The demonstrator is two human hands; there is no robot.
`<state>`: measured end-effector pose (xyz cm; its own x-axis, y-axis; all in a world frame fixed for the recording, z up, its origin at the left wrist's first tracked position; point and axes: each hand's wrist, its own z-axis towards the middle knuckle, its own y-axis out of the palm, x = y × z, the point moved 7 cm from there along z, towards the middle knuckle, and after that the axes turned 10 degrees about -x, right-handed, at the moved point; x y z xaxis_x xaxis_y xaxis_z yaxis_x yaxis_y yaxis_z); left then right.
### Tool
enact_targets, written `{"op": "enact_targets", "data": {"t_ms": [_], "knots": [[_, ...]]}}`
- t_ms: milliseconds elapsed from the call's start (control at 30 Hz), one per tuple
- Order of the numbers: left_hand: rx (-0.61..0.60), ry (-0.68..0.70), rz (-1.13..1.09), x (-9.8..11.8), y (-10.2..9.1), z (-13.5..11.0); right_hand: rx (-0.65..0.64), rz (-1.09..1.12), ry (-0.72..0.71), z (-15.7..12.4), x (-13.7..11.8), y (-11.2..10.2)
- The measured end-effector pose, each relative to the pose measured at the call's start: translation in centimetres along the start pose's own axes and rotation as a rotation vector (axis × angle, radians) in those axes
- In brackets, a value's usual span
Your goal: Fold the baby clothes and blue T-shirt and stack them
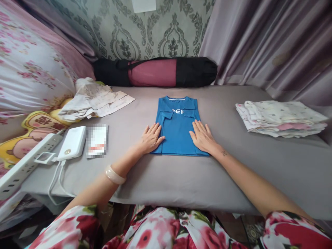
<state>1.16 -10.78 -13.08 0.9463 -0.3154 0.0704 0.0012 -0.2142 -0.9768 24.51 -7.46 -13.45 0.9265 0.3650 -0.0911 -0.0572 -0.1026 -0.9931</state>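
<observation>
A blue T-shirt [177, 138] with white letters lies flat on the grey sheet, its sides and sleeves folded inward over the front and its collar pointing away from me. My left hand [152, 138] rests flat on its left folded edge, fingers stretched out. On the right folded edge lies my right hand [201, 136], also flat with the fingers extended. Neither hand grips anything. Part of the lettering is covered by the folded sleeves.
A stack of folded pale clothes [281, 119] sits at right. To the left are crumpled pale clothing [97, 100], a white power bank [72, 142] with cables, a blurred card [98, 140] and a power strip [26, 167]. A black-and-pink long bag [153, 72] lies along the wall.
</observation>
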Motion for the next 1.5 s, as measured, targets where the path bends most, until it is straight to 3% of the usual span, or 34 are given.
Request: {"op": "enact_targets", "data": {"t_ms": [267, 533, 700, 833, 1067, 1300, 1500], "knots": [[-0.005, 0.079, -0.073, 2.3, -0.9, -2.8, -0.086, 0.072, -0.081, -3.4, -3.4, -0.9], [0.046, 0.157, -0.102, 4.1, 0.8, -2.6, -0.068, 0.059, -0.132, -3.7, -4.6, 0.5], [0.02, 0.175, -0.114, 4.1, 0.6, -2.8, -0.109, 0.077, -0.134, -4.0, -4.8, -0.1], [0.034, 0.222, -0.097, 5.2, -0.1, -3.8, -0.129, 0.067, -0.218, -5.4, -6.5, -1.1], [0.013, 0.327, -0.068, 6.3, 0.2, -4.4, -0.145, 0.014, -0.302, -6.6, -8.3, -0.7], [0.16, 0.409, -0.074, 6.6, -1.9, -5.2, -0.16, 0.033, -0.311, -7.4, -8.6, -1.6], [0.117, 0.475, -0.009, 8.0, -2.6, -5.6, -0.148, 0.058, -0.319, -8.0, -8.8, -2.0]]}}
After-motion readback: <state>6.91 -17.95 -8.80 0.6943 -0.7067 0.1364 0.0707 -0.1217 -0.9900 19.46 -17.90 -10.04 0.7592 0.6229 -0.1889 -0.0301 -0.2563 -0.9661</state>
